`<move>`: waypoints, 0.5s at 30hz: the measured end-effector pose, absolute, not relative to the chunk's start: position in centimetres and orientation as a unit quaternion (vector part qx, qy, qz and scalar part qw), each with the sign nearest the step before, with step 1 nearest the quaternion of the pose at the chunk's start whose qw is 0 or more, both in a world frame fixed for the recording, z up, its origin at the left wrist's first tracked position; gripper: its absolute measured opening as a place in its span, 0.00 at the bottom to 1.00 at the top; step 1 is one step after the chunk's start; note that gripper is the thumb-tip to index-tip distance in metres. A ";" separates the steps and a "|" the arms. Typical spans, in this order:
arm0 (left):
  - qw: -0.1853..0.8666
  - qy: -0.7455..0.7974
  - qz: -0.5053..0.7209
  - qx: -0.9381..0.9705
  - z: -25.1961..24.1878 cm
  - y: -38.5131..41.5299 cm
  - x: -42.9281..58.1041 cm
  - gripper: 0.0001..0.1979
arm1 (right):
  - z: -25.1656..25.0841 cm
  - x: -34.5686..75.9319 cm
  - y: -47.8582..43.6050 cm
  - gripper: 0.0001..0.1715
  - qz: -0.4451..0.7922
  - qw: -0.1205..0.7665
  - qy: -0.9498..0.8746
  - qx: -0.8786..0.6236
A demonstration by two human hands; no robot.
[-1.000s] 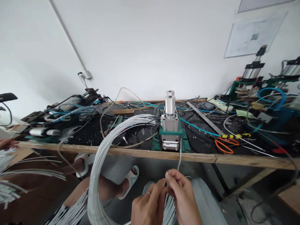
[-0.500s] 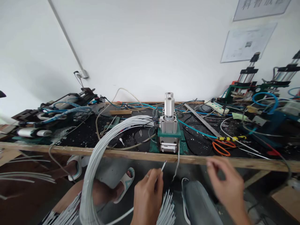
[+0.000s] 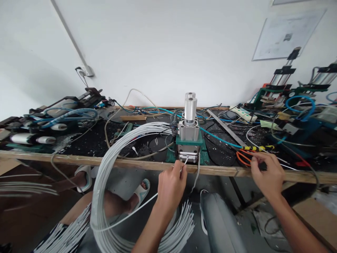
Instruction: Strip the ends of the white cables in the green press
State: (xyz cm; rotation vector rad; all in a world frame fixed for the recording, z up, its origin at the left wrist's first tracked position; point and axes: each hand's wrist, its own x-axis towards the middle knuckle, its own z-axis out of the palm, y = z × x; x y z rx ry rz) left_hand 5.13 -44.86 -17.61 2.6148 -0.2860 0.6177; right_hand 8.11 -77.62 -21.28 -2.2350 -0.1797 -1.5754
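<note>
My left hand (image 3: pixel 172 182) is closed in a pinch on a white cable (image 3: pixel 139 208), close to its tip. That tip points up at the lower front of a small press (image 3: pixel 189 144) with a silver cylinder on a green base; whether it touches cannot be made out. The cable runs back to a large coiled bundle of white cables (image 3: pixel 98 196) below the bench edge. My right hand (image 3: pixel 267 172) is at the bench edge, thumb and fingertips together beside orange loops (image 3: pixel 242 158). What those fingertips hold, if anything, is hidden.
A wooden-edged bench (image 3: pixel 139 164) carries blue air hoses (image 3: pixel 221 138), a metal ruler (image 3: pixel 226 128) and a power strip (image 3: pixel 243 114). More machines stand left (image 3: pixel 34 138) and right (image 3: pixel 280 80). Another person's leg and sandalled foot (image 3: pixel 140 191) are below, left.
My left hand has moved up with the cable, bringing its tip to the press front. My right hand has moved up and right to the orange loops, its fingers closing. The view has shifted slightly.
</note>
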 end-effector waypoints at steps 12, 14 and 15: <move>0.405 -0.129 0.060 0.903 -18.2 -41.6 1.7 0.05 | -27.2 -3.2 -63.9 0.11 -0.165 0.460 -0.099 -0.867; 0.426 -0.124 0.013 0.896 -19.3 -40.7 0.1 0.05 | -31.1 -6.3 -60.9 0.14 0.021 0.586 -0.044 -0.809; 0.433 -0.121 -0.008 0.893 -20.1 -40.3 -0.7 0.07 | -33.1 -7.6 -59.5 0.17 0.093 0.649 0.005 -0.755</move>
